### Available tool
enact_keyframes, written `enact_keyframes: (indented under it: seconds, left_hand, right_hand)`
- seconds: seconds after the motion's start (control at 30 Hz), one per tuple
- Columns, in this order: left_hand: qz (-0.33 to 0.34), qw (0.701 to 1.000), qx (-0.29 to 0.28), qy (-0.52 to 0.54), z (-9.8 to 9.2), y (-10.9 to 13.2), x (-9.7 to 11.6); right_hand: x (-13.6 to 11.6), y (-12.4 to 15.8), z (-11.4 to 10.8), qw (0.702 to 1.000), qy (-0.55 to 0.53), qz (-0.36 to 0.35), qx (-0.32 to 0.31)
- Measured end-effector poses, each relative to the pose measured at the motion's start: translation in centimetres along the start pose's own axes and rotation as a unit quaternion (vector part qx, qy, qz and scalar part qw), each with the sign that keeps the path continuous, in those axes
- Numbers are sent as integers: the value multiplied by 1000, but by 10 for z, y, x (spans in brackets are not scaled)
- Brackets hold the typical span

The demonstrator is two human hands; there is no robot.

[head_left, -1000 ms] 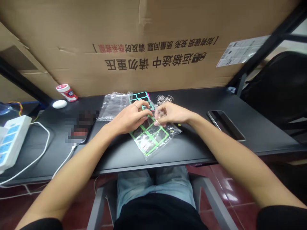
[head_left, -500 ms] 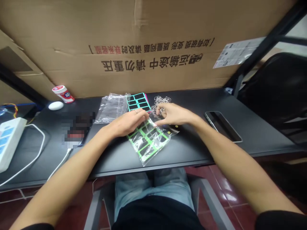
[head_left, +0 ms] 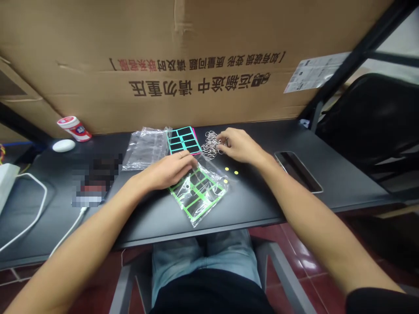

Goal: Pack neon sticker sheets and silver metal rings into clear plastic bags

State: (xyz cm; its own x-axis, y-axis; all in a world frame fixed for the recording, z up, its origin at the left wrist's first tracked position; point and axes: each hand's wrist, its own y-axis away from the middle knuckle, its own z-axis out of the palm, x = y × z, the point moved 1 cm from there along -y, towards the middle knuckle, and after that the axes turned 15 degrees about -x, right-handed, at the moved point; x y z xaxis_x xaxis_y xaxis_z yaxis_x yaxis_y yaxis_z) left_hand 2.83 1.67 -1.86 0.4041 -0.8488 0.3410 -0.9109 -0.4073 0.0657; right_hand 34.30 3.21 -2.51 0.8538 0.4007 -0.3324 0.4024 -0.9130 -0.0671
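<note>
Right hand [head_left: 240, 146] moved to rings [head_left: 209, 147], grip unclear; left fingers [head_left: 187, 160] flat on diagonal sheet [head_left: 200, 197].

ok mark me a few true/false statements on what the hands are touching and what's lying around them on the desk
1. The left hand rests on the clear bag with the green-framed sheet. True.
2. The right hand holds the phone. False: its fingers are at the pile of metal rings; the phone lies apart, to its right.
3. Two yellow dots lie on the desk beside the bag. True.
4. The white mouse sits next to the phone. False: it is at the far left, near the red and white bottle.
</note>
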Motion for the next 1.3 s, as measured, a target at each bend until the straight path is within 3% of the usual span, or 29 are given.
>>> enact_keyframes:
  seconds: [0.27,0.47,0.63,0.73,0.83,0.9,1.07,1.13,1.23,1.3]
  left_hand:
    - [5,1000,5,2,1,0,1]
    - [-2,1000,4,3,0,1,1]
    - [3,1000,6,9,0,1,1]
    - [8,1000,9,25,0,1,-1]
    - [5,999,13,33,-1,1,-1]
    - [3,999,18,33,-3,1,-1]
    - [1,999,30,26,-4,1,1]
    - [0,999,33,24,-4,1,1]
    - [-2,999,33,24,-4,1,0]
    - [-3,999,30,26,-3,1,0]
  right_hand:
    - [1,-5,15,1000,-12,10,21]
    - [2,-4,10,995,-36,-4,88]
    - [-8,-1,2,977,-156,-4,142]
    - [-17,1,-2,937,-316,-21,145]
    - [-28,5,-8,873,-478,-55,77]
    - [-36,8,-10,849,-526,-58,1]
    - [-54,16,-6,841,-518,-37,-152]
    - [-61,18,-2,843,-494,-63,-202]
    - [-67,20,1,817,-472,-130,-305]
    - [-63,18,-1,812,-474,-146,-307]
